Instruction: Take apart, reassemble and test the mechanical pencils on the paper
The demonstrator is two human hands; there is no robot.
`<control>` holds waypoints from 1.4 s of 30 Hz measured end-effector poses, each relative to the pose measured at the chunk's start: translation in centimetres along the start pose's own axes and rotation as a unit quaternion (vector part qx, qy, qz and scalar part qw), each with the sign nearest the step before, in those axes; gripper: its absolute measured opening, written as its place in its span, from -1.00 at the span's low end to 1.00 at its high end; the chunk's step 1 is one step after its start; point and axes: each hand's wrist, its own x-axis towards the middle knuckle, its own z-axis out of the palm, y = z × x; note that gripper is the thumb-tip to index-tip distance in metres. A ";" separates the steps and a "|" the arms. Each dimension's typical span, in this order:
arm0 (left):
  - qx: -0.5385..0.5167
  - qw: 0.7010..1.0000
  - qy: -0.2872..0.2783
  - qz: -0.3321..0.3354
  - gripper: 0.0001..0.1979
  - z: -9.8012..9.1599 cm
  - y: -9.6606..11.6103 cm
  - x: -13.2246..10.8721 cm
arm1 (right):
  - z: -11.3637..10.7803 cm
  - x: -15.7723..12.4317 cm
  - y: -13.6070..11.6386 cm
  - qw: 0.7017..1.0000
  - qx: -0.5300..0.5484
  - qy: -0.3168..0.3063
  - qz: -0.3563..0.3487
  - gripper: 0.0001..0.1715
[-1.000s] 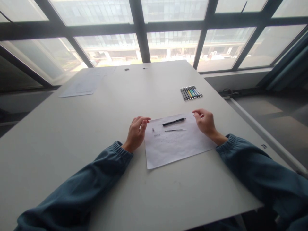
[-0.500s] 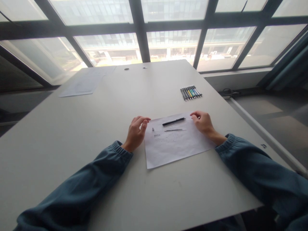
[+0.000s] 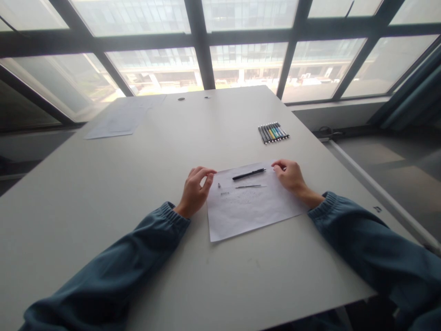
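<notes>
A sheet of white paper (image 3: 248, 219) lies in front of me on the table. My left hand (image 3: 195, 191) rests at its upper left edge, fingers loosely bent and thumb apart from them, with nothing held. Over the upper right edge lies my right hand (image 3: 290, 175), its fingers loosely curled and no object visible in them. Between the hands, the paper bears a black pen barrel (image 3: 249, 174), a thin pen refill (image 3: 248, 186), a small spring (image 3: 225, 193) and a small cone-shaped pen tip (image 3: 219, 185).
A row of several pens (image 3: 274, 133) with differently coloured parts lies beyond my right hand. More paper sheets (image 3: 115, 120) lie at the far left of the white table (image 3: 103, 193). A small dark round thing (image 3: 181, 99) is near the far edge, by the windows.
My left thumb has moved slightly nearer the index finger. My right hand has shifted very slightly to the left; the paper and the pen parts have stayed put.
</notes>
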 end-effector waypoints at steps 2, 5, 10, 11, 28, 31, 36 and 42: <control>0.000 1.000 -0.001 0.004 -0.77 0.0 0.0 0.0 | 0.0 0.0 0.0 1.000 0.001 0.000 -0.002 -0.73; 0.004 1.000 -0.002 0.019 -0.80 0.0 0.1 0.0 | 0.0 0.0 0.1 1.000 0.005 0.000 -0.005 -0.73; 0.018 0.999 0.003 0.044 -0.83 0.0 0.1 -0.1 | 0.0 0.0 0.0 1.000 -0.016 0.010 -0.022 -0.75; 0.025 0.998 0.000 0.051 -0.83 0.0 0.1 -0.1 | -0.1 0.0 -0.2 0.999 -0.028 0.018 -0.037 -0.75; 0.193 0.951 -0.155 0.185 -0.80 -0.7 1.6 -0.3 | -0.2 -1.6 -2.6 0.952 -0.038 -0.081 -0.293 -0.83; 0.192 0.950 -0.161 0.185 -0.80 -0.6 1.5 -0.3 | -0.2 -1.8 -2.7 0.938 -0.051 -0.121 -0.320 -0.84; 0.181 0.953 -0.166 0.179 -0.82 -0.6 1.5 -0.4 | -0.3 -2.0 -3.0 0.925 -0.071 -0.153 -0.340 -0.87; 0.169 0.957 -0.162 0.173 -0.84 -0.4 1.2 -0.4 | -0.4 -2.1 -3.2 0.920 -0.085 -0.169 -0.345 -0.89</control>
